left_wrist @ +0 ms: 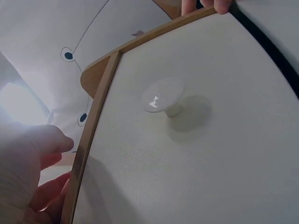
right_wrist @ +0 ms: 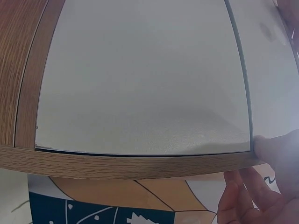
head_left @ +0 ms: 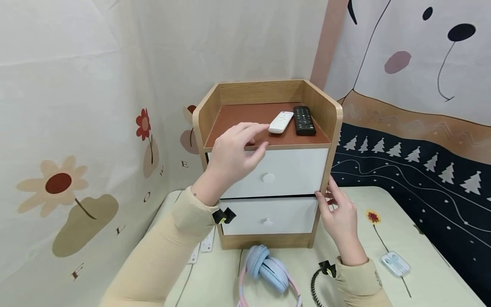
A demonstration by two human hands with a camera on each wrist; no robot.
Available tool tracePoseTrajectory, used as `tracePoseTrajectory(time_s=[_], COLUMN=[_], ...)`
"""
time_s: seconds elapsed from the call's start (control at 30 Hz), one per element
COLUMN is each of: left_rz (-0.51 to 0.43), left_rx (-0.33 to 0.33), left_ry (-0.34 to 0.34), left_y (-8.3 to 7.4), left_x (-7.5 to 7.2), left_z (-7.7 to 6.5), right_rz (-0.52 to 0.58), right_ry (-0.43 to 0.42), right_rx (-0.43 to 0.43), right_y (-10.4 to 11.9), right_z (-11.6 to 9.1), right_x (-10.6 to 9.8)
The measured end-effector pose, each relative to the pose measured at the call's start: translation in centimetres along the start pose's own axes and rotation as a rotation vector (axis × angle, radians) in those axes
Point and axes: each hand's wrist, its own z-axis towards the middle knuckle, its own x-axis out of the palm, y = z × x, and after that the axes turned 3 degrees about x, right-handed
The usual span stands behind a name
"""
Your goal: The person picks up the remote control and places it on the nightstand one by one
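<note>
A small wooden cabinet (head_left: 261, 94) with two white drawers stands in the middle of the head view. On its reddish-brown top tray lie a white remote control (head_left: 281, 122) and a black remote control (head_left: 304, 121). My left hand (head_left: 234, 153) reaches over the tray's front edge, fingers loosely bent, thumb apart, the index fingertip right at the white remote's near end. With the thumb in front and the fingers round the side, my right hand (head_left: 340, 217) grips the cabinet's right edge beside the drawer gap. A round white knob (left_wrist: 163, 95) shows close up in the left wrist view.
Blue and pink headphones (head_left: 268, 273) lie before the cabinet. An earphone case (head_left: 395, 264) lies at the right, a coiled black cord (head_left: 315, 288) near the right wrist. White power strips (head_left: 207, 241) sit by the cabinet's lower left. Patterned curtains (head_left: 399, 111) surround the table.
</note>
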Motion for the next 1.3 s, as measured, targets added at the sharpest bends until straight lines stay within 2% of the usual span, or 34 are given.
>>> tracePoseTrajectory(time_s=[0.17, 0.47, 0.67, 0.83, 0.93, 1.03, 1.3], left_rz=[-0.044, -0.058, -0.092, -0.108, -0.119, -0.122, -0.034], left_rx=[0.083, 0.205, 0.185, 0.124, 0.077, 0.016, -0.167], left_ry=[-0.104, -0.301, -0.432, -0.53, -0.537, -0.509, -0.335], left_y=[0.5, 0.7, 1.1, 2.6, 3.8, 5.0, 8.1], left_x=[-0.6, -1.6, -2.0, -1.6, -1.4, -1.0, 0.7], left_z=[-2.1, -5.6, -8.0, -10.6, -12.4, -14.4, -20.4], right_rz=[0.007, 0.008, 0.0, -0.012, -0.01, -0.004, -0.003], right_ry=[-0.002, -0.004, 0.001, 0.011, 0.019, 0.022, 0.018], right_rx=[-0.012, -0.007, 0.0, 0.016, 0.023, 0.026, 0.027], right_y=[-0.1, 0.1, -0.1, -0.1, 0.0, 0.1, 0.0], right_z=[0.0, 0.0, -0.1, 0.1, 0.1, 0.1, 0.0], right_x=[0.0, -0.1, -0.1, -0.1, -0.2, -0.2, -0.1])
